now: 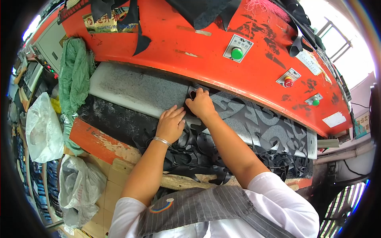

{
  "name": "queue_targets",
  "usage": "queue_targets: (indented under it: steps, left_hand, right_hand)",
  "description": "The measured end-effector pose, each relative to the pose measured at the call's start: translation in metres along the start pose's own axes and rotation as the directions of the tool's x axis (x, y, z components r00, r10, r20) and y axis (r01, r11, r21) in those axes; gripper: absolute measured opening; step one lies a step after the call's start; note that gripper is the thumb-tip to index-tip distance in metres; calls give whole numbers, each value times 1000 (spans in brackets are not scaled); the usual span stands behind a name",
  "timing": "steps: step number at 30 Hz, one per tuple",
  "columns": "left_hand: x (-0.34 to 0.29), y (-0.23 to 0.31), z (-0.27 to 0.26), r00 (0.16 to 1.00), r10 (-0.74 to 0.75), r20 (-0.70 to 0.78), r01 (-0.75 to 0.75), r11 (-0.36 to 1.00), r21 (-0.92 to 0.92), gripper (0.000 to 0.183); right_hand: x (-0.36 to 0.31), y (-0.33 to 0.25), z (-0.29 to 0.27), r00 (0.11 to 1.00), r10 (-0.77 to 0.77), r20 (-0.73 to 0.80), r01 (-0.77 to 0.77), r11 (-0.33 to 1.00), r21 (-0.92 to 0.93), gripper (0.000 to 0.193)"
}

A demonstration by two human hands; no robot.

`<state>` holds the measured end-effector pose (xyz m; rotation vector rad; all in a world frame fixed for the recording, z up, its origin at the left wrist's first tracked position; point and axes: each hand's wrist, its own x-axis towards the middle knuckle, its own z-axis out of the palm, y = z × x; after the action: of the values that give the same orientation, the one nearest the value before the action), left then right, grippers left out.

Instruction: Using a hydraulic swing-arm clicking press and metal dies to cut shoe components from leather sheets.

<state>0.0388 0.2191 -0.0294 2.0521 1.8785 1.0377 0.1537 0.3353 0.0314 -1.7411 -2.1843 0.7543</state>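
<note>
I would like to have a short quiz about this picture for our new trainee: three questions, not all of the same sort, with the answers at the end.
1. True or false: a silver-coloured metal bracelet circles the wrist of the person's bare left hand.

2. On the orange-red metal machine, where is the round red button, compared with the upper round green button and the lower round green button?
A) Left of both
B) Between them
C) Right of both

3. Which of the person's hands reaches nearer to the machine?

Key:
1. True.
2. B.
3. The right hand.
</note>
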Motion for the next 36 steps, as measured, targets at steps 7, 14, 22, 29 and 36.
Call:
queue_targets:
  steps: [7, 14, 22, 29, 36]
  left_hand:
    - [9, -2, -18, 940, -183, -288, 119, 966, -229, 25]
    - [112, 131, -28, 983, 154, 99, -89, 875, -476, 26]
    - [143, 143, -8, 952, 302, -41, -305, 941, -150, 36]
    - [85, 136, -45, 851, 311, -424, -437, 867, -241, 24]
    - [80, 126, -73, 951, 294, -98, -307, 937, -168, 32]
  right_hand:
    - [-63, 63, -99, 943, -25, -331, 161, 907, 388, 65]
    - [-74, 242, -296, -100, 100, -990, 79, 993, 93, 62]
    - [-72, 269, -294, 85, 301, -950, 226, 923, 312, 80]
    - [-62, 278, -280, 72, -81, -994, 91, 993, -75, 75]
    - [-95, 226, -227, 265, 2, -964, -46, 999, -11, 85]
